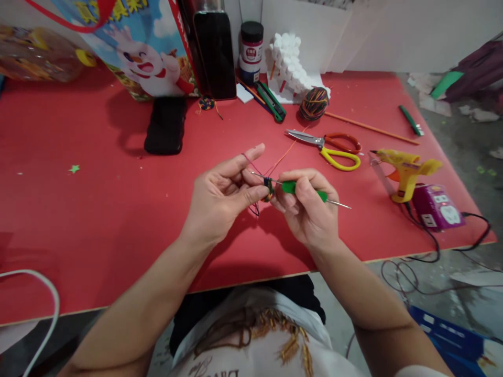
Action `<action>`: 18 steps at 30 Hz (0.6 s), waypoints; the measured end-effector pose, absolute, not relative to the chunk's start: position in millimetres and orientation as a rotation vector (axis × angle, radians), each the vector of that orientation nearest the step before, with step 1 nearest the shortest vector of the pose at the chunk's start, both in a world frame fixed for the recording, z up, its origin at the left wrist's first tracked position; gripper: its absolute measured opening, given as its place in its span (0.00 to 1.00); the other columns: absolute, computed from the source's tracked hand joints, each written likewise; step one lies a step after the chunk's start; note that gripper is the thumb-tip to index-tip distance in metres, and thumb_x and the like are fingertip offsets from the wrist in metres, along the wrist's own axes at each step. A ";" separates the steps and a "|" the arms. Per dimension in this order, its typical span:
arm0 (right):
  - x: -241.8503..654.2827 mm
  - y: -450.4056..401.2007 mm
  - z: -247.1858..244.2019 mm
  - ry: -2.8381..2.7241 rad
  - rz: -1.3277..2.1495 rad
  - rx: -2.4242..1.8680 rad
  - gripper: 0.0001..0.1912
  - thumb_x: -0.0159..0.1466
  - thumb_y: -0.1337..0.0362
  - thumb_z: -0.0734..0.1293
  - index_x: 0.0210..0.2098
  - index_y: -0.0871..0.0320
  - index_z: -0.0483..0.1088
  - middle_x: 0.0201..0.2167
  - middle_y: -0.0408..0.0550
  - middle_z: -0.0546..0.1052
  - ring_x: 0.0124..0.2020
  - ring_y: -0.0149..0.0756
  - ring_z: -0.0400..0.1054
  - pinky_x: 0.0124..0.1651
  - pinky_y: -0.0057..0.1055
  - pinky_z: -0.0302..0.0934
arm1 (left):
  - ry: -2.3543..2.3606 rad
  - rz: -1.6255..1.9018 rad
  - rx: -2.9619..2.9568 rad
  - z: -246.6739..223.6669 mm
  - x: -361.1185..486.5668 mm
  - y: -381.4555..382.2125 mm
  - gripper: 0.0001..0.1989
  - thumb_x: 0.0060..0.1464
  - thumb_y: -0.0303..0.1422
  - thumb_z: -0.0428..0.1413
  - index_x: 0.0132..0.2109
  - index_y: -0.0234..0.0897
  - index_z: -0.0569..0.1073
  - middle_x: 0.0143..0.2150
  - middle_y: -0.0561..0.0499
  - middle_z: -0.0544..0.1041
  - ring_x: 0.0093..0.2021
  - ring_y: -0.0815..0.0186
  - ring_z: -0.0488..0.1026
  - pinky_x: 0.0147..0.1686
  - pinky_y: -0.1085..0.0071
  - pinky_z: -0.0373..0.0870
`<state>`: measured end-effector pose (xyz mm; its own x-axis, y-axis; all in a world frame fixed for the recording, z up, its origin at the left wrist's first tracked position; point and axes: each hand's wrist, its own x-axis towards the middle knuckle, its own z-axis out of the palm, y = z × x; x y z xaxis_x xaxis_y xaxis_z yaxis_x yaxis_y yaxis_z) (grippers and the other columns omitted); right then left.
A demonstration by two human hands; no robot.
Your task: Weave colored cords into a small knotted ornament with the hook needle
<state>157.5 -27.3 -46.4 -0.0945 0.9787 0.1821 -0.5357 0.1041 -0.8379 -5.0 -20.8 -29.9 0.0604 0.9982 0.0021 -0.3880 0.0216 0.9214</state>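
Note:
Above the red table, my left hand (220,196) pinches a small dark multicoloured crochet piece (268,189) between thumb and fingers, with yarn looped over its raised index finger. My right hand (310,207) grips the green handle of a crochet hook (289,187). The hook's thin metal shaft points left and crosses the top of the piece. An orange strand runs from the piece up towards a multicoloured yarn ball (314,103). A loose dark yarn loop hangs below the piece.
Scissors (323,142) lie beyond my right hand. Further right are a yellow glue gun (406,170) and a purple box (439,207) with cables. A black phone (165,125), a green cutter (271,101), a jar (250,52) and a picture bag (145,52) are towards the back.

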 end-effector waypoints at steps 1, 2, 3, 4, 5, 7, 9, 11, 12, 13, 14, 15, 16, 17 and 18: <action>156.9 -27.5 -46.0 -0.941 1.414 -0.644 0.09 0.71 0.55 0.73 0.42 0.52 0.83 0.20 0.36 0.65 0.20 0.25 0.54 0.29 0.28 0.62 | 0.889 1.334 0.941 -30.7 -3.1 -22.4 0.28 0.46 0.24 0.75 0.56 0.45 0.85 0.34 0.54 0.82 0.34 0.70 0.80 0.40 0.73 0.81; 156.4 -27.6 -45.7 -0.934 1.414 -0.668 0.10 0.71 0.54 0.73 0.42 0.52 0.82 0.20 0.36 0.65 0.20 0.25 0.53 0.29 0.28 0.63 | 0.903 1.342 0.945 -31.1 -1.4 -24.0 0.28 0.47 0.24 0.75 0.56 0.45 0.85 0.35 0.53 0.83 0.35 0.69 0.80 0.40 0.72 0.82; 155.9 -27.6 -45.4 -0.926 1.415 -0.685 0.10 0.71 0.53 0.73 0.42 0.52 0.82 0.20 0.35 0.65 0.20 0.25 0.53 0.29 0.28 0.63 | 0.913 1.348 0.946 -31.3 0.1 -25.4 0.28 0.47 0.25 0.75 0.56 0.45 0.85 0.35 0.53 0.83 0.35 0.69 0.80 0.40 0.71 0.82; 155.6 -27.5 -45.0 -0.919 1.419 -0.690 0.10 0.71 0.53 0.73 0.42 0.52 0.81 0.20 0.35 0.65 0.20 0.25 0.53 0.29 0.28 0.63 | 0.916 1.352 0.944 -31.4 1.3 -26.6 0.28 0.47 0.25 0.75 0.56 0.46 0.85 0.35 0.53 0.83 0.35 0.68 0.80 0.39 0.71 0.82; 155.4 -27.2 -44.8 -0.911 1.430 -0.685 0.10 0.71 0.53 0.72 0.42 0.52 0.81 0.20 0.35 0.65 0.20 0.25 0.53 0.29 0.28 0.64 | 0.914 1.354 0.942 -31.3 2.0 -27.4 0.27 0.48 0.25 0.75 0.56 0.46 0.85 0.36 0.53 0.83 0.35 0.68 0.80 0.39 0.71 0.82; 155.3 -26.0 -44.5 -0.895 1.474 -0.648 0.10 0.70 0.54 0.73 0.42 0.53 0.81 0.20 0.35 0.65 0.20 0.24 0.53 0.29 0.27 0.64 | 0.898 1.355 0.936 -31.1 2.2 -27.4 0.27 0.49 0.26 0.75 0.56 0.47 0.85 0.36 0.53 0.83 0.34 0.68 0.80 0.38 0.71 0.82; 155.8 -24.3 -44.6 -0.873 1.533 -0.628 0.10 0.69 0.54 0.74 0.42 0.54 0.81 0.19 0.35 0.66 0.20 0.24 0.54 0.29 0.27 0.64 | 0.889 1.352 0.921 -31.0 1.2 -25.9 0.27 0.49 0.26 0.74 0.56 0.47 0.85 0.36 0.53 0.83 0.33 0.69 0.79 0.37 0.72 0.81; 156.6 -22.4 -45.3 -0.855 1.576 -0.638 0.11 0.67 0.55 0.76 0.43 0.54 0.81 0.20 0.35 0.68 0.20 0.24 0.55 0.29 0.27 0.64 | 0.889 1.348 0.895 -31.0 0.0 -23.8 0.25 0.49 0.26 0.74 0.55 0.47 0.86 0.35 0.53 0.83 0.34 0.70 0.79 0.38 0.73 0.81; 157.0 -21.6 -45.8 -0.847 1.586 -0.643 0.11 0.66 0.55 0.77 0.44 0.54 0.81 0.20 0.35 0.70 0.20 0.23 0.55 0.29 0.27 0.64 | 0.888 1.346 0.882 -31.1 -0.5 -23.0 0.25 0.49 0.26 0.74 0.54 0.47 0.86 0.35 0.53 0.82 0.34 0.70 0.79 0.39 0.74 0.81; 157.3 -21.0 -46.5 -0.838 1.593 -0.648 0.12 0.66 0.55 0.77 0.44 0.55 0.81 0.21 0.35 0.71 0.20 0.23 0.56 0.28 0.26 0.64 | 0.887 1.345 0.873 -31.3 -0.9 -22.4 0.24 0.49 0.26 0.75 0.54 0.47 0.86 0.35 0.53 0.82 0.35 0.71 0.79 0.40 0.75 0.81; 157.4 -20.5 -47.2 -0.830 1.598 -0.645 0.12 0.65 0.56 0.78 0.43 0.55 0.80 0.21 0.35 0.72 0.19 0.23 0.56 0.28 0.26 0.64 | 0.884 1.344 0.868 -31.6 -1.1 -22.0 0.24 0.48 0.26 0.75 0.53 0.47 0.86 0.34 0.53 0.82 0.35 0.71 0.79 0.39 0.76 0.81; 157.5 -20.3 -47.9 -0.821 1.603 -0.641 0.11 0.65 0.56 0.78 0.42 0.55 0.80 0.22 0.36 0.73 0.19 0.23 0.57 0.28 0.26 0.64 | 0.881 1.342 0.867 -31.8 -1.3 -22.0 0.24 0.48 0.27 0.75 0.53 0.47 0.86 0.34 0.54 0.82 0.35 0.71 0.79 0.39 0.77 0.80; 157.7 -20.2 -48.8 -0.812 1.614 -0.635 0.11 0.64 0.57 0.79 0.41 0.55 0.80 0.22 0.36 0.74 0.19 0.22 0.57 0.28 0.26 0.64 | 0.877 1.340 0.870 -32.0 -1.4 -22.1 0.25 0.48 0.27 0.75 0.54 0.47 0.86 0.35 0.54 0.82 0.35 0.72 0.78 0.38 0.77 0.80; 158.0 -20.3 -49.7 -0.809 1.629 -0.628 0.10 0.65 0.57 0.78 0.40 0.55 0.80 0.22 0.36 0.75 0.19 0.22 0.58 0.28 0.25 0.63 | 0.872 1.341 0.874 -32.0 -1.5 -22.4 0.25 0.48 0.26 0.75 0.54 0.48 0.86 0.34 0.54 0.82 0.34 0.72 0.78 0.37 0.77 0.79; 158.6 -20.4 -50.8 -0.817 1.643 -0.618 0.09 0.65 0.58 0.78 0.40 0.55 0.81 0.22 0.37 0.75 0.19 0.22 0.59 0.27 0.24 0.62 | 0.867 1.343 0.875 -31.6 -1.6 -22.7 0.25 0.48 0.26 0.75 0.54 0.48 0.86 0.34 0.54 0.82 0.33 0.72 0.78 0.36 0.77 0.79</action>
<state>158.6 -20.4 -50.8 -0.2194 0.9753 0.0264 -0.6097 -0.1159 -0.7841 -1.6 -22.7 -31.6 0.0396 0.9990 -0.0188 -0.4285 0.0340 0.9029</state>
